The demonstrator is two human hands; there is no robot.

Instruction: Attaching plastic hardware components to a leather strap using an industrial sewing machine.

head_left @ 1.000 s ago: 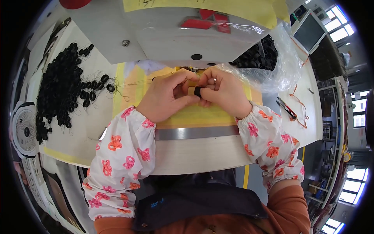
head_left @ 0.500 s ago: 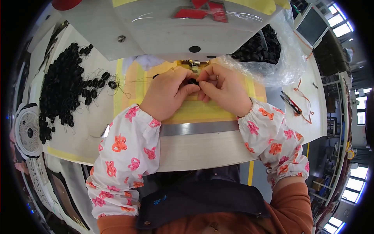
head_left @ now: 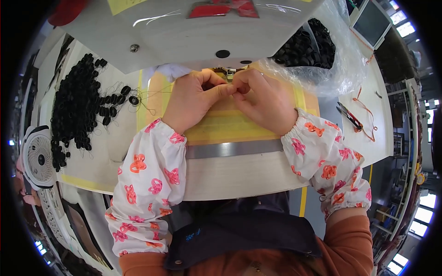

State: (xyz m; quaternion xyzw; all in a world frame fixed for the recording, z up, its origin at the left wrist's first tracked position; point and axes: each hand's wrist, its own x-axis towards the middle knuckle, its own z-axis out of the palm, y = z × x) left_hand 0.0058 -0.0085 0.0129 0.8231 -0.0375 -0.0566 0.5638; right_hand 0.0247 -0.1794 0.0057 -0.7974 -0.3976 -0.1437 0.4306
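At the far left edge a small white fan sits beside the desk, and next to it a broad heap of black rings spreads over the white surface, a few strung on thin thread toward the centre, probably so that they lie within easy reach. The left hand rests knuckles up on the yellow work mat, wrist bent, its fingers curled tight and pinched against those of the right hand just under the overhang of the white machine head. What they pinch is too small and hidden to tell. Both forearms wear white floral sleeve covers. Farther right, a clear plastic bag holds more black rings, and scissors lie near an orange cord.
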